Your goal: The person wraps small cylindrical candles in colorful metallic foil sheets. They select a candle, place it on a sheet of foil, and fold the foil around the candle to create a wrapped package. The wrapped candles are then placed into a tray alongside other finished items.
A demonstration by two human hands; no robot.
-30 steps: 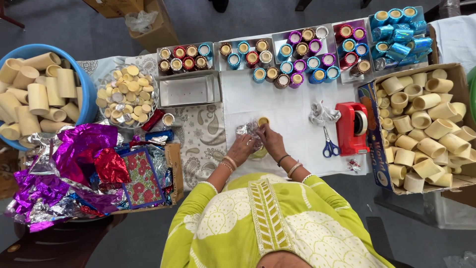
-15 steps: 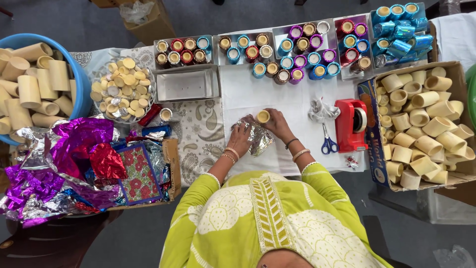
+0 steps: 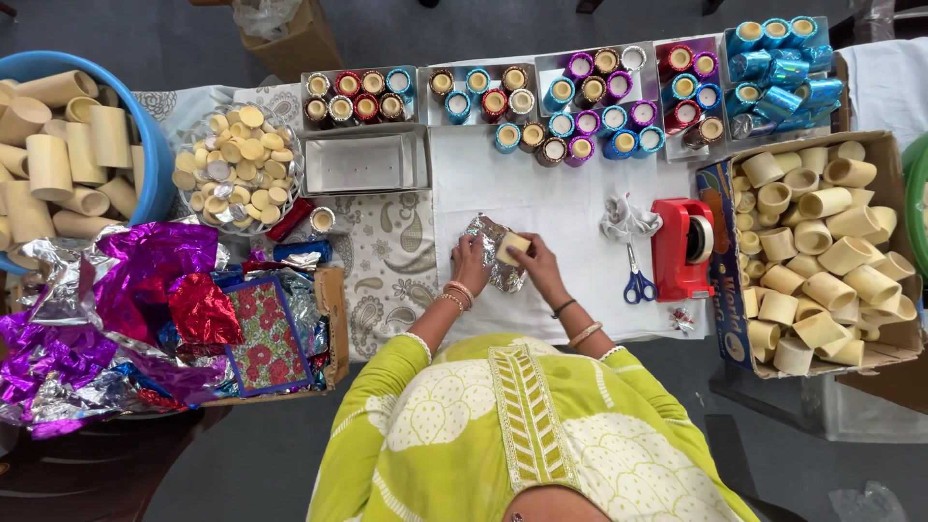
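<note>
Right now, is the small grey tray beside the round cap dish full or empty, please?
Empty: the grey tray shows only its bare pale floor, nothing inside.

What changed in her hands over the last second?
The small cup has tipped from open end up onto its side on the silver foil. The left hand and right hand keep hold. Scissors and tape dispenser stayed put.

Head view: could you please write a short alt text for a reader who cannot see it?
Seen from above, a person's left hand and right hand hold a small tube over silver foil on a white table. Rows of foil-wrapped tubes stand behind; a red tape dispenser and scissors lie beside the right hand.
</note>
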